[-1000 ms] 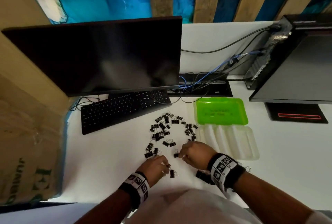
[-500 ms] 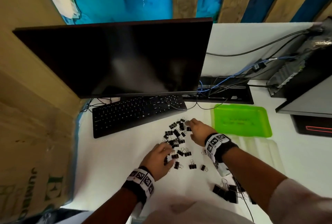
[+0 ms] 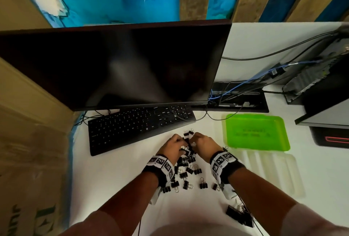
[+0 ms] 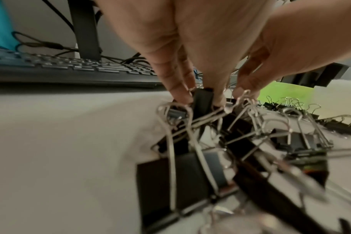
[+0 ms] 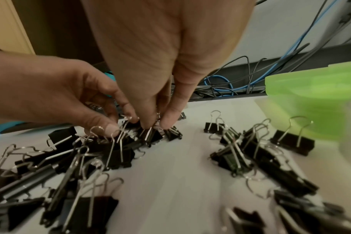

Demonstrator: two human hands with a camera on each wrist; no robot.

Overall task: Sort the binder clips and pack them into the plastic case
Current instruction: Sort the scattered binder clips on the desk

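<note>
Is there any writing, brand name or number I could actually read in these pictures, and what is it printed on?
"JUN...": green letters, cut off by the frame edge, on the cardboard box at the left.
Green lid of the plastic case: dark embossed lines, too blurred to read.
Keyboard: key legends too small to read.
Wristbands: black-and-white square marker patterns only, no words.
Nothing else legible.

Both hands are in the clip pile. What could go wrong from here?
1. Wire handles interlock in the binder clip pile; the left hand may lift a tangle, not a single clip.
2. The right hand pinches clips right beside the left, so they could grab the same one.
3. The larger clips lie apart near the body; a forearm may sweep them.
</note>
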